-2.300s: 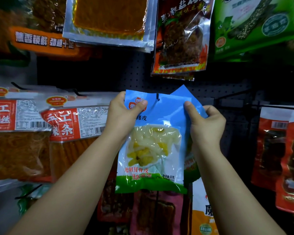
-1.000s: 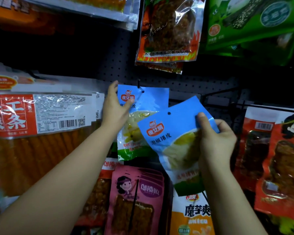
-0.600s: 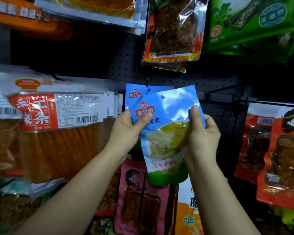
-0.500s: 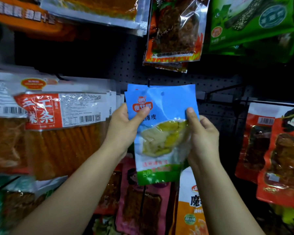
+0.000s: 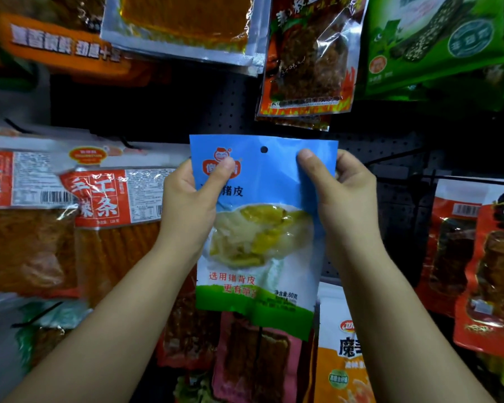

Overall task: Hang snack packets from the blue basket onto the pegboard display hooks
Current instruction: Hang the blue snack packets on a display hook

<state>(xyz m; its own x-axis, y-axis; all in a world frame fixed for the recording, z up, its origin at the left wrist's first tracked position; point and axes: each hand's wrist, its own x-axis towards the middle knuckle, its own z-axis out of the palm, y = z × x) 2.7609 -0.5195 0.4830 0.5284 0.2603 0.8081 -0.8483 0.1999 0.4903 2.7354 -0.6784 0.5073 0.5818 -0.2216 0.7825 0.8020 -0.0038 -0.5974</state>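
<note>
- Packet under inspection: we found one blue snack packet [image 5: 262, 181] held upright in front of the dark pegboard [image 5: 216, 112], roughly centred in the head view, with its clear window showing pale yellow contents and a green band along its bottom edge.
- We noted a round hang hole [image 5: 264, 149] near the packet's top edge; we saw no hook passing through it, and we could not tell whether a hook lay hidden behind the packet.
- Our left hand [image 5: 189, 207] pinched the packet's upper left side, thumb across the red logo on the front and fingers behind.
- Our right hand [image 5: 346, 199] pinched the upper right side likewise, thumb on the front face just right of the hole, fingers curled behind the edge.
- Left of the packet we recorded red-and-white labelled packs [image 5: 111, 196] of orange strips hanging in a row.
- Above it hung a clear pack with flame print [image 5: 306, 59], a silver-edged orange pack [image 5: 184, 21] and a green pack [image 5: 437, 39].
- Below the blue packet we observed a pink pack [image 5: 256, 359] and an orange-and-white pack [image 5: 341, 359]; to the right hung red packs [image 5: 477, 257] bearing a cartoon figure.
- The blue basket did not appear in the view.
</note>
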